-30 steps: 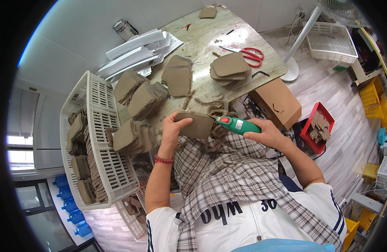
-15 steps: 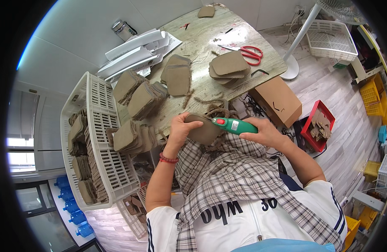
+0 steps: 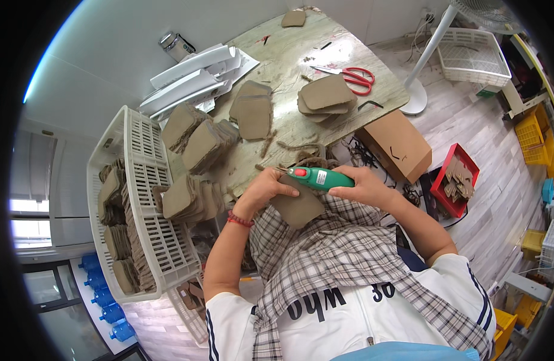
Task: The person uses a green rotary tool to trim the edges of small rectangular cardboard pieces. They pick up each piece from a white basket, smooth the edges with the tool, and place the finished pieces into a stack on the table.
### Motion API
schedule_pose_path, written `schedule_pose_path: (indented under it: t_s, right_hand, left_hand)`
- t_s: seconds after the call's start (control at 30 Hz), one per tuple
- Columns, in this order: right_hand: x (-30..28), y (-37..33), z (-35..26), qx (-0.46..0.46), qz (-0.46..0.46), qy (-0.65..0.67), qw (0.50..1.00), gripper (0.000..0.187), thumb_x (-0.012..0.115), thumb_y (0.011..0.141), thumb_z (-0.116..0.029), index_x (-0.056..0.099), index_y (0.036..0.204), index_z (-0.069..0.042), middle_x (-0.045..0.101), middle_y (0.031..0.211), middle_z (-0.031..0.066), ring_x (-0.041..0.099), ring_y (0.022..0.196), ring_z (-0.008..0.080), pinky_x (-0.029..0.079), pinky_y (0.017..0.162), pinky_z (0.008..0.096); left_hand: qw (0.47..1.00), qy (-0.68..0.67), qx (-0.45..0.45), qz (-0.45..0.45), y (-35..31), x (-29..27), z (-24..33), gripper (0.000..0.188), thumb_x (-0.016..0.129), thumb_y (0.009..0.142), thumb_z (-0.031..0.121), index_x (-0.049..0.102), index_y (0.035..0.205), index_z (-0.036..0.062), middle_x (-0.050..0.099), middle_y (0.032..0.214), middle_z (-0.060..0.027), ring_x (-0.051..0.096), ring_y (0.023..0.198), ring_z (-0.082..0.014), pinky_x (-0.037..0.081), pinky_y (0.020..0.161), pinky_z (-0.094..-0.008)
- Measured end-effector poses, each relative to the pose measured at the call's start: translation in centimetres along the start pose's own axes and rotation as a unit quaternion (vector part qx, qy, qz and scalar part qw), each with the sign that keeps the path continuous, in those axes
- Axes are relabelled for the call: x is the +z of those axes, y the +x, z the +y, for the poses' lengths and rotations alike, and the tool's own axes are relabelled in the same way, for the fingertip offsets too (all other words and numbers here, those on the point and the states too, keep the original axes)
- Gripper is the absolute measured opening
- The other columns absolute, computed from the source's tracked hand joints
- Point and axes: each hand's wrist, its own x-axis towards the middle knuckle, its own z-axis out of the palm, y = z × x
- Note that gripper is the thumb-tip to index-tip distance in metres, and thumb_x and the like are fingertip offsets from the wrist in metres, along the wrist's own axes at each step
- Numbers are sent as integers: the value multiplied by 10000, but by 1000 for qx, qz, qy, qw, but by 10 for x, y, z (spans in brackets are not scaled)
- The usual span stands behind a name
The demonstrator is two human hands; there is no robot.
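Note:
My left hand [image 3: 268, 188] pinches a flat brown fabric-like piece with rounded corners [image 3: 299, 206] between thumb and fingers, above my lap. My right hand [image 3: 362, 188] is wrapped round a green handheld power cutter [image 3: 325, 178] with a red button. Its front end lies over the piece's upper edge, close to my left fingers; the blade cannot be made out. Just beyond, trimmed brown strips [image 3: 310, 154] hang at the table's near edge. Similar brown pieces lie in stacks on the table, among them a stack [image 3: 208, 144] at the left and a stack [image 3: 326, 94] at the right.
Red-handled scissors [image 3: 358, 80] lie on the table [image 3: 289, 54] by paper rolls [image 3: 196, 81]. A white crate [image 3: 160, 222] filled with brown pieces stands at my left. On the right are a cardboard box [image 3: 400, 144], a red tray [image 3: 451, 198] and a fan stand [image 3: 416, 99].
The cutter has moved left along the piece's upper edge, toward my left fingers. The piece has turned and now hangs lower at its right end.

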Motion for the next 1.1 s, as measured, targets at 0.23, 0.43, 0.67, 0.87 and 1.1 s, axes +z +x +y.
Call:
schedule_pose_path:
  t_s: [0.23, 0.43, 0.67, 0.87, 1.1]
  right_hand:
    - [-14, -26, 30, 61, 129, 134, 981, 358, 689, 868, -199, 603, 1140, 17, 608, 782, 28, 532, 588, 60, 448, 542, 229]
    - [-22, -34, 34, 37, 214, 132, 967, 323, 695, 876, -226, 617, 1081, 11, 595, 748, 5, 524, 589, 55, 448, 542, 221]
    - [-23, -38, 38, 43, 219, 128, 966, 347, 703, 872, -244, 618, 1090, 12, 598, 765, 2, 531, 598, 52, 449, 547, 223]
    - [-12, -26, 42, 42, 211, 110, 970, 357, 710, 867, -253, 627, 1104, 0, 604, 769, 10, 536, 593, 55, 449, 539, 226]
    - [3, -11, 23, 40, 203, 78, 975, 383, 726, 853, -279, 636, 1111, -9, 624, 784, 31, 553, 609, 66, 450, 551, 239]
  left_hand:
    - [962, -181, 146, 144, 28, -41, 8, 276, 635, 864, 6, 586, 1135, -13, 650, 1047, -97, 630, 918, -174, 525, 839, -308]
    - [914, -279, 266, 128, 111, -22, 68, 331, 615, 901, 27, 536, 1213, -53, 631, 1092, -77, 616, 951, -170, 511, 832, -303]
    - [671, 413, 205, 581, 130, -39, 13, 811, 708, 801, 115, 251, 1461, -1, 401, 1393, -236, 402, 1248, -389, 261, 1087, -497]
    - [715, 361, 142, 582, 105, -31, 6, 911, 731, 772, 101, 179, 1492, 25, 428, 1368, -227, 416, 1211, -404, 283, 1058, -502]
    - [817, -222, 267, 460, 114, -39, -37, 355, 693, 817, -28, 557, 1145, -32, 636, 1120, -123, 650, 951, -255, 566, 744, -377]
